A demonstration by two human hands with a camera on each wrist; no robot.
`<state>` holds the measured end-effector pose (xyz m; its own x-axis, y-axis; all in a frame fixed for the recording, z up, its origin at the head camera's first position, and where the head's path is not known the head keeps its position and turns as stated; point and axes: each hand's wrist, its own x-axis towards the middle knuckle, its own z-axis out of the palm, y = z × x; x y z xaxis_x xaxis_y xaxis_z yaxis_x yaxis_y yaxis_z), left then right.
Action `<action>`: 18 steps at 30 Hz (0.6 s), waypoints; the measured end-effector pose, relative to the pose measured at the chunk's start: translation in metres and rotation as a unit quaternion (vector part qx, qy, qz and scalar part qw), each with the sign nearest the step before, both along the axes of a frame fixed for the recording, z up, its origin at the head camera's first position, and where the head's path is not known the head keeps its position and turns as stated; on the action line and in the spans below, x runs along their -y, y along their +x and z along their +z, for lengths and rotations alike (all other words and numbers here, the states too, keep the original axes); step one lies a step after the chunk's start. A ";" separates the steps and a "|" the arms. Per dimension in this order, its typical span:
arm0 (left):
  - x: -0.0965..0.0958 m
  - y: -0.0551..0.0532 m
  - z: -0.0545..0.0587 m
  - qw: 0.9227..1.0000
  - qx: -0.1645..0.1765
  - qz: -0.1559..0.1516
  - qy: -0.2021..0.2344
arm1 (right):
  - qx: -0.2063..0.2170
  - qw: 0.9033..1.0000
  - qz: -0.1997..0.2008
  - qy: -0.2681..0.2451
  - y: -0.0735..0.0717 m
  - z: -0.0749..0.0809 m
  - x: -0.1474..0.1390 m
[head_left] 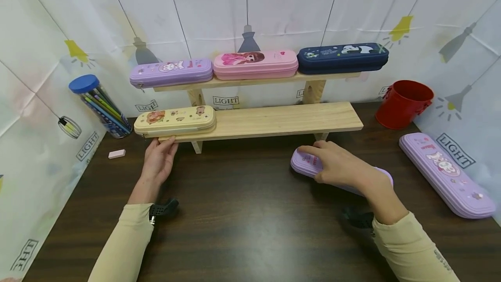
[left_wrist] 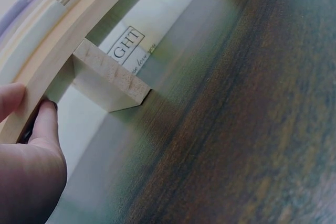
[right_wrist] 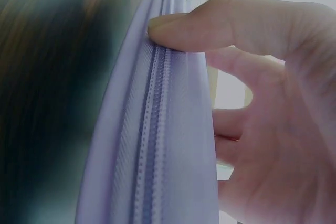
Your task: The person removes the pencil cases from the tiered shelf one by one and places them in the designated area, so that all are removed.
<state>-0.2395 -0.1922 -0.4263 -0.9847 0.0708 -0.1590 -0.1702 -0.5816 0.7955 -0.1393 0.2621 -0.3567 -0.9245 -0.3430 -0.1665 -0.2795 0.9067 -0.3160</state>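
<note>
My left hand (head_left: 158, 164) pinches the front edge of the wooden two-tier shelf (head_left: 282, 119) near its left end, a finger tucked under the board in the left wrist view. Directly above it on the lower tier lies a cream pencil case (head_left: 176, 121). My right hand (head_left: 342, 164) grips a purple pencil case (head_left: 305, 163) in front of the shelf's right leg. In the right wrist view the thumb presses beside the zipper (right_wrist: 152, 150) of that case; its far side is hidden by the fingers.
Along the upper tier sit purple (head_left: 172, 72), pink (head_left: 256, 64) and navy (head_left: 342, 58) pencil cases. Another purple case (head_left: 446, 173) lies at the right, below a red bucket (head_left: 403, 104). A blue-lidded tub of pencils (head_left: 102, 105) and a pale pink eraser (head_left: 116, 154) are at the left.
</note>
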 end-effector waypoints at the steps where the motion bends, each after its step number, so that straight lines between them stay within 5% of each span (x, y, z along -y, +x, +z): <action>1: 0.001 0.001 0.000 1.000 0.001 0.001 0.000 | 0.007 1.000 -0.004 0.002 0.000 -0.001 -0.004; 18: 0.000 -0.001 -0.002 1.000 -0.011 -0.002 0.017 | 0.041 0.990 -0.130 0.032 -0.008 0.003 -0.100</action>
